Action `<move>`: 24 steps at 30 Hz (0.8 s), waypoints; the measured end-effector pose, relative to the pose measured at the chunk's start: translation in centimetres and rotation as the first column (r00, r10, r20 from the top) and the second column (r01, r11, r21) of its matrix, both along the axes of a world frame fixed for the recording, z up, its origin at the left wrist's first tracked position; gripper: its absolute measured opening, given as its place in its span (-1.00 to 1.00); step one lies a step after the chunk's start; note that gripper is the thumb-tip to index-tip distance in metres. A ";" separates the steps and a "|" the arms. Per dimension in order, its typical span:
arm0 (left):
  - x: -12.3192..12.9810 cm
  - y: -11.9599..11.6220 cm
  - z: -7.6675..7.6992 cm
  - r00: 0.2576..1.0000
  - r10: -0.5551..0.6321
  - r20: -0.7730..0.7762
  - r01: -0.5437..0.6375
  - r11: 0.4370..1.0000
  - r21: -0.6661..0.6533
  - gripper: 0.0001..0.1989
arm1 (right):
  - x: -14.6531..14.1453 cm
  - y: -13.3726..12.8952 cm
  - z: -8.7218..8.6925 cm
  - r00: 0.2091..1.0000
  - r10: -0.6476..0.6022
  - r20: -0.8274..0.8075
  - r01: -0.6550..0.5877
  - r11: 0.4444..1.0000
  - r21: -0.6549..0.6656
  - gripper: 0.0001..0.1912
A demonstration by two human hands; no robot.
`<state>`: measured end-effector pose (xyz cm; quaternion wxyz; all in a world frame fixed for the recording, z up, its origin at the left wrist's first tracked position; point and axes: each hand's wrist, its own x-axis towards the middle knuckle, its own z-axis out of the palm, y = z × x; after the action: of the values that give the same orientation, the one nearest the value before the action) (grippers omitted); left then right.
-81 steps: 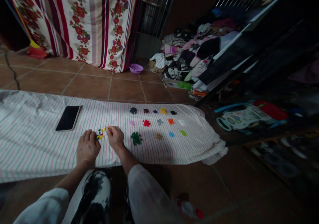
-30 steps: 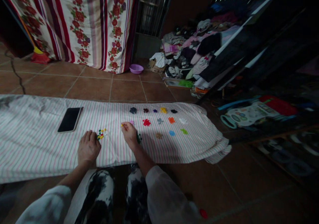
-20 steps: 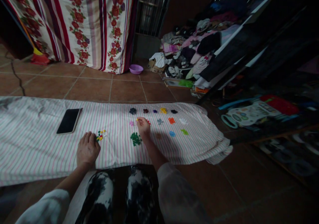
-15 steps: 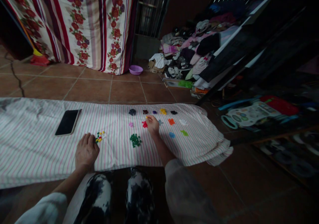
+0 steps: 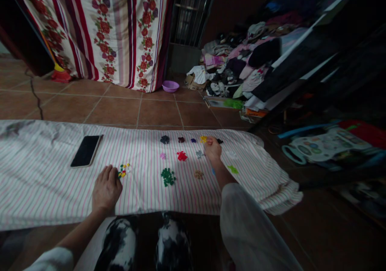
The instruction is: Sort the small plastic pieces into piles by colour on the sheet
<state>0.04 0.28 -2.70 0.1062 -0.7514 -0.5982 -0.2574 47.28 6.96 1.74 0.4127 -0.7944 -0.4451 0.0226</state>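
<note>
My right hand (image 5: pixel 213 149) is at the pile of small yellow pieces (image 5: pixel 203 139), fingertips pinched together against its right side. Whether a piece is between them cannot be made out. Flat on the striped cloth (image 5: pixel 144 198) lies my left hand (image 5: pixel 107 188), beside a mixed heap of small yellow, green, red and white pieces (image 5: pixel 124 170). Sorted by colour around my right hand are red pieces (image 5: pixel 181 155), green pieces (image 5: pixel 168 177), tan pieces (image 5: pixel 198 175), grey pieces (image 5: pixel 199 154) and lime pieces (image 5: pixel 233 169). My right hand and forearm partly cover the black, blue and orange piles.
A phone (image 5: pixel 87 151) lies on the cloth at left. Further piles, dark grey (image 5: pixel 164 139), maroon (image 5: pixel 181 140), purple (image 5: pixel 193 140) and pink (image 5: pixel 163 156), line the far side. Beyond, on the tiled floor, are a purple basin (image 5: pixel 170 86) and heaped clothes (image 5: pixel 238 62).
My right hand has moved right and away from me, from above the red pile to the yellow one, carrying a small yellow piece earlier. The tan pile is uncovered now. My left hand stays put.
</note>
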 end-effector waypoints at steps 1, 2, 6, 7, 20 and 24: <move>0.0 0.0 0.0 1.000 -0.001 0.000 0.001 1.000 0.001 -0.66 | 0.1 0.2 0.0 0.999 -0.003 0.033 0.004 0.999 -0.034 -0.62; 0.0 0.0 0.0 1.000 -0.002 -0.003 0.002 1.000 0.001 -0.66 | 0.1 0.3 0.1 0.998 -0.011 0.058 0.015 0.998 -0.069 -0.61; -0.1 0.0 0.0 1.000 -0.007 -0.018 0.007 1.000 -0.002 -0.65 | 0.3 0.9 0.3 0.977 0.005 0.214 0.041 0.977 -0.209 -0.60; -0.1 0.0 0.0 1.000 -0.007 -0.021 0.007 1.000 -0.001 -0.65 | 0.3 1.1 0.3 0.968 0.028 0.249 0.033 0.972 -0.235 -0.61; 0.0 -0.1 0.3 0.998 -0.021 -0.056 0.022 0.999 0.023 -0.67 | 1.6 2.3 -0.3 0.853 0.227 0.471 -0.025 0.917 -0.398 -0.66; 0.0 -0.1 0.3 1.000 -0.009 -0.030 0.010 1.000 0.018 -0.68 | 2.1 2.2 -0.6 0.854 0.223 0.470 -0.052 0.936 -0.349 -0.66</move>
<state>0.08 0.18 -2.41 0.1206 -0.7570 -0.5908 -0.2519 49.39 9.18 1.11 0.1436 -0.7949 -0.5836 -0.0824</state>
